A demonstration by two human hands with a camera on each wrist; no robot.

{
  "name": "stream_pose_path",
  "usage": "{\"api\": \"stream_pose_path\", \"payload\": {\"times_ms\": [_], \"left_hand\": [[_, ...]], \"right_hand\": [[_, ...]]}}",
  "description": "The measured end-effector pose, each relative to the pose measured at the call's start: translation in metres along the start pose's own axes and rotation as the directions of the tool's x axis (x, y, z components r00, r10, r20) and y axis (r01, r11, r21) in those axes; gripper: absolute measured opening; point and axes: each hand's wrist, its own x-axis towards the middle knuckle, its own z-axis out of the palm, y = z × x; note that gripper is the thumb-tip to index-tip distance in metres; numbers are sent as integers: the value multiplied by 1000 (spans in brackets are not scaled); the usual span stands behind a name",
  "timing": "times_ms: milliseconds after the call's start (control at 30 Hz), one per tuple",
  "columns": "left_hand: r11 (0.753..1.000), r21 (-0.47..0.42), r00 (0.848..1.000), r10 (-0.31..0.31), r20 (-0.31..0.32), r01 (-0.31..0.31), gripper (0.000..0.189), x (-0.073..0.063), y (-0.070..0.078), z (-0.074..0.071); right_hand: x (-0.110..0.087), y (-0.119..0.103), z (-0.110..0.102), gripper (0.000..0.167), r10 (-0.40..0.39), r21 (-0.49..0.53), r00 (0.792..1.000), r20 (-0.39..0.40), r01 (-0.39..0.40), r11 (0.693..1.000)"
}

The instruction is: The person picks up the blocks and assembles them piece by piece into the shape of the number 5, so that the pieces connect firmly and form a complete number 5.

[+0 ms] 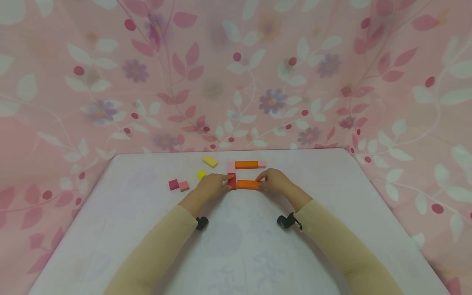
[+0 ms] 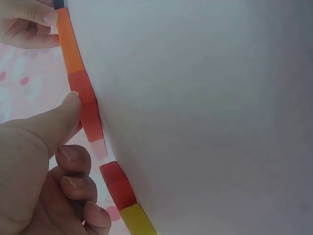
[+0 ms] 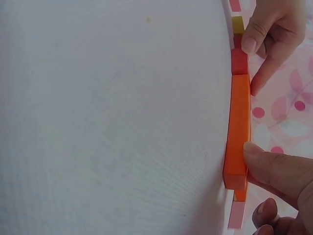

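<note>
In the head view, my left hand (image 1: 211, 185) pinches an upright-lying red block (image 1: 232, 181) between thumb and forefinger. The left wrist view shows the thumb on the near side of that red block (image 2: 90, 115), the other fingers curled beneath. My right hand (image 1: 275, 181) pinches the right end of a long orange block (image 1: 248, 184), its left end close beside the red one. Seen from the right wrist, the thumb presses on this orange block (image 3: 237, 127). Behind them, a pale pink block (image 1: 231, 166), a second orange block (image 1: 246, 164) and another pale pink block (image 1: 262, 164) form a row.
Left of my left hand lie a crimson block (image 1: 173, 184) and a pink-red block (image 1: 184, 186). A yellow block (image 1: 210, 161) lies farther back, and a brighter yellow one (image 1: 201, 174) is partly behind the left hand. A white cloth covers the table (image 1: 236, 254); a floral curtain (image 1: 236, 82) hangs behind.
</note>
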Motion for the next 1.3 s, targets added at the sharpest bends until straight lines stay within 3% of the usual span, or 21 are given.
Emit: {"api": "stream_pose_path", "payload": {"times_ms": [1300], "left_hand": [[1000, 0, 1000, 15, -1, -15, 53, 2, -3, 1]], "right_hand": [[0, -3, 0, 27, 13, 6, 1000, -1, -13, 1000]]}}
